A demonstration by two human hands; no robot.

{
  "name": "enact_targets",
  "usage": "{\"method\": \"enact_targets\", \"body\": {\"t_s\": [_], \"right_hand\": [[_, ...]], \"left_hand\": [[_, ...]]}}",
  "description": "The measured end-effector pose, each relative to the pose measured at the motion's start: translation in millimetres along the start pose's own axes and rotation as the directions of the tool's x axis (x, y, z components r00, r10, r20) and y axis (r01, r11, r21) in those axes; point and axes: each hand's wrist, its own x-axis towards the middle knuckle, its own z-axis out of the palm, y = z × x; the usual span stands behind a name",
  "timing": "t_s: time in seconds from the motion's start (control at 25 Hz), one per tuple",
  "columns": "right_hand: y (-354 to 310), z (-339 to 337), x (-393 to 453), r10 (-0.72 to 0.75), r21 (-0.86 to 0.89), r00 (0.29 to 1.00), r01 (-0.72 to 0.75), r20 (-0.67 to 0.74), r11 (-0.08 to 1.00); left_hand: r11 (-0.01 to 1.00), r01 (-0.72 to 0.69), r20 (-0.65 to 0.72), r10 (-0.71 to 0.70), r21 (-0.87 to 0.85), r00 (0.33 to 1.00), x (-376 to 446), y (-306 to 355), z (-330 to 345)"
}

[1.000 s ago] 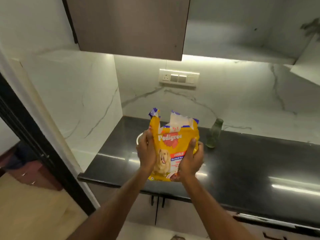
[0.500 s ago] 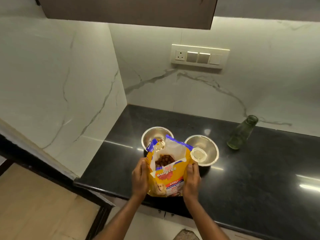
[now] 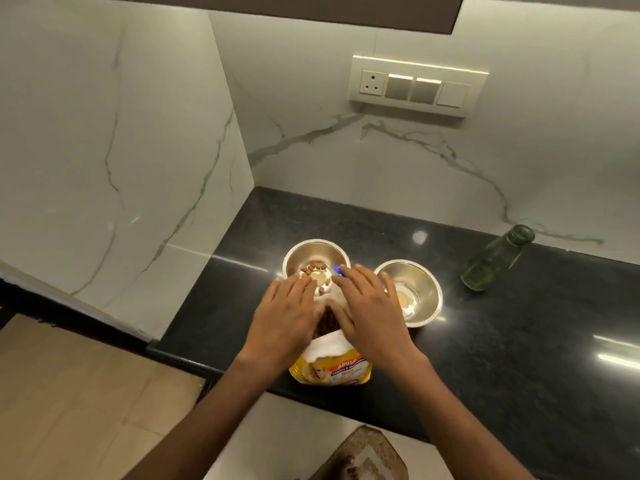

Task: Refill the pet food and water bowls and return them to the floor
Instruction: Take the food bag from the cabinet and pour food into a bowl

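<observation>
A yellow pet food bag (image 3: 332, 370) is tipped away from me over the black counter (image 3: 502, 358), its open mouth at the near rim of the left steel bowl (image 3: 304, 254). My left hand (image 3: 282, 317) grips the bag's left side and my right hand (image 3: 370, 317) grips its right side. Brown kibble shows inside the bag between my hands, and a few pieces of kibble (image 3: 313, 270) lie in the left bowl. The right steel bowl (image 3: 420, 292) stands beside it with no kibble in it. A green glass bottle (image 3: 495, 259) stands further right.
White marble walls close the counter's left side and back. A switch panel (image 3: 415, 86) sits on the back wall, with a dark cabinet above it. Wooden floor (image 3: 69, 393) lies at lower left, past the counter's front edge.
The bag went from upright in front of me to tipped forward over the left bowl. Kibble has fallen into that bowl. My view has moved closer and looks more steeply down.
</observation>
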Motion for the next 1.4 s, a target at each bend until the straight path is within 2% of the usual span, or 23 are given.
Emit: {"method": "enact_targets", "body": {"t_s": [0.08, 0.12, 0.16, 0.24, 0.28, 0.32, 0.36, 0.44, 0.56, 0.64, 0.72, 0.8, 0.88, 0.96, 1.04, 1.12, 1.2, 1.32, 1.4], "right_hand": [[24.5, 21.9, -23.6, 0.110, 0.220, 0.993, -0.114, 0.032, 0.969], [33.0, 32.1, -34.0, 0.155, 0.370, 0.988, -0.149, 0.014, 0.917], [36.6, 42.2, -43.3, 0.212, 0.494, 0.977, -0.175, -0.019, 0.852], [28.5, 65.4, -54.7, 0.382, 0.695, 0.922, -0.239, -0.055, 0.678], [19.4, 77.3, -56.6, 0.476, 0.766, 0.878, -0.278, -0.041, 0.579], [11.1, 88.0, -57.4, 0.546, 0.808, 0.837, -0.297, -0.036, 0.509], [4.6, 96.2, -58.2, 0.597, 0.831, 0.802, -0.308, -0.035, 0.463], [-3.0, 104.4, -57.0, 0.676, 0.851, 0.737, -0.347, -0.013, 0.394], [-12.2, 98.8, -47.7, 0.754, 0.837, 0.657, -0.417, 0.009, 0.354], [-23.1, 85.6, -36.0, 0.787, 0.804, 0.615, -0.446, -0.045, 0.394], [-30.5, 55.8, -17.7, 0.802, 0.754, 0.590, -0.483, -0.095, 0.445], [-26.0, 17.0, 6.4, 0.773, 0.659, 0.625, -0.538, -0.109, 0.526], [-19.8, -21.8, 36.5, 0.706, 0.534, 0.705, -0.571, -0.070, 0.623], [-12.0, -47.1, 69.8, 0.647, 0.305, 0.763, -0.617, 0.006, 0.725], [-3.0, -56.7, 100.0, 0.652, 0.066, 0.755, -0.656, 0.078, 0.752], [5.6, -51.5, 121.2, 0.664, -0.053, 0.736, -0.664, 0.130, 0.746], [9.1, -42.0, 134.3, 0.658, -0.133, 0.734, -0.645, 0.166, 0.753], [4.0, -32.4, 149.3, 0.634, -0.297, 0.742, -0.568, 0.219, 0.768], [-1.0, -30.2, 159.4, 0.627, -0.361, 0.745, -0.533, 0.228, 0.765]], "left_hand": [[0.961, 0.175, 0.025, -0.174, -0.212, 0.984, -23.2, -25.8, 28.7], [0.895, 0.246, 0.086, -0.230, -0.373, 0.969, -35.5, -32.2, 43.6], [0.775, 0.299, 0.167, -0.248, -0.556, 0.954, -47.0, -31.3, 58.8], [0.418, 0.345, 0.276, -0.219, -0.840, 0.936, -58.3, -14.4, 86.9], [0.239, 0.335, 0.278, -0.242, -0.911, 0.929, -58.2, -2.6, 99.9], [0.117, 0.326, 0.281, -0.294, -0.938, 0.914, -54.5, 8.1, 110.4], [0.045, 0.318, 0.284, -0.347, -0.947, 0.894, -48.7, 16.3, 117.4], [0.002, 0.314, 0.286, -0.407, -0.950, 0.868, -39.9, 21.9, 125.8], [0.036, 0.325, 0.273, -0.460, -0.945, 0.845, -31.0, 17.6, 137.1], [0.040, 0.316, 0.260, -0.473, -0.948, 0.842, -20.2, 18.8, 132.8], [-0.039, 0.287, 0.266, -0.508, -0.957, 0.819, -5.3, 24.1, 109.1], [-0.168, 0.309, 0.350, -0.505, -0.936, 0.789, 12.4, 30.8, 82.1], [-0.286, 0.362, 0.459, -0.466, -0.887, 0.757, 28.3, 41.5, 62.9], [-0.426, 0.422, 0.583, -0.390, -0.800, 0.712, 43.5, 54.5, 48.2], [-0.548, 0.439, 0.662, -0.318, -0.712, 0.679, 53.5, 65.3, 38.5], [-0.647, 0.435, 0.717, -0.262, -0.627, 0.646, 60.1, 72.2, 35.7], [-0.701, 0.447, 0.757, -0.206, -0.556, 0.620, 65.4, 76.0, 32.2], [-0.722, 0.511, 0.822, -0.141, -0.467, 0.552, 67.2, 77.9, 38.0], [-0.735, 0.528, 0.839, -0.102, -0.426, 0.535, 67.9, 76.0, 38.3]]}}
